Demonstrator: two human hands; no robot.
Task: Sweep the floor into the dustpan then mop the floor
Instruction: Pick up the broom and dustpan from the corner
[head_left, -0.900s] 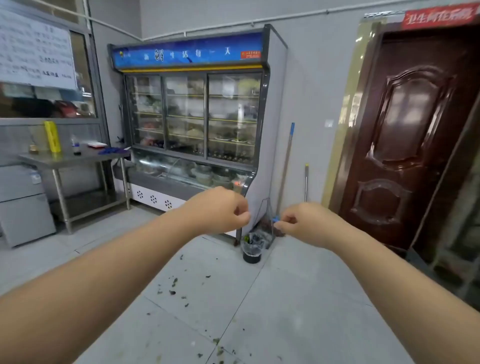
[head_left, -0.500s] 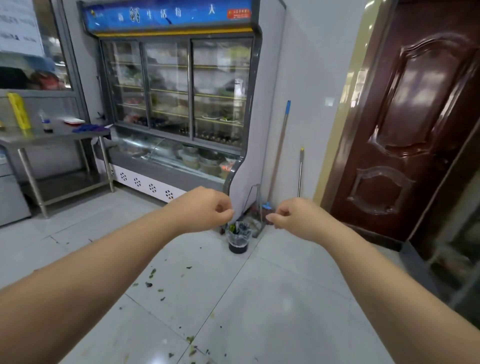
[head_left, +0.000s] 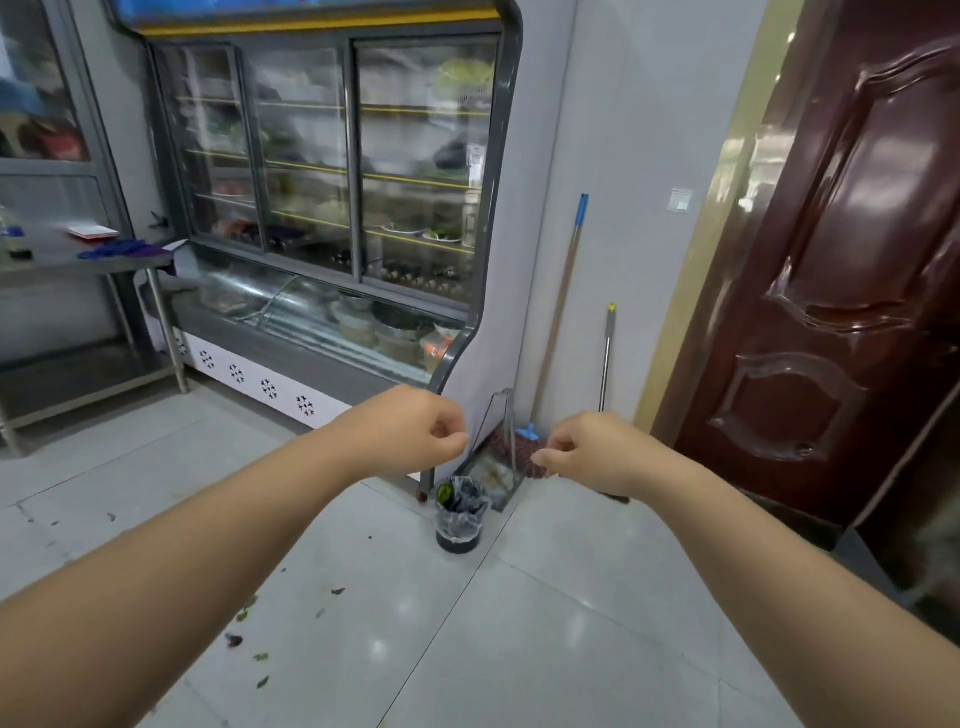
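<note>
Both my arms reach forward over the tiled floor. My left hand and my right hand have curled fingers and hold nothing. Beyond them, in the corner by the wall, leans a broom with a wooden handle and blue tip, its reddish head partly hidden behind my right hand. A metal dustpan with a wire handle stands next to it. A mop with a metal handle leans just to the right. Green leaf scraps litter the floor at lower left.
A small bin lined with a black bag stands in front of the dustpan. A glass-fronted display fridge fills the left wall, with a steel table beside it. A brown door is at right.
The view has moved closer to the corner with the broom, dustpan and mop. Both hands stay stretched forward with curled fingers and hold nothing.
</note>
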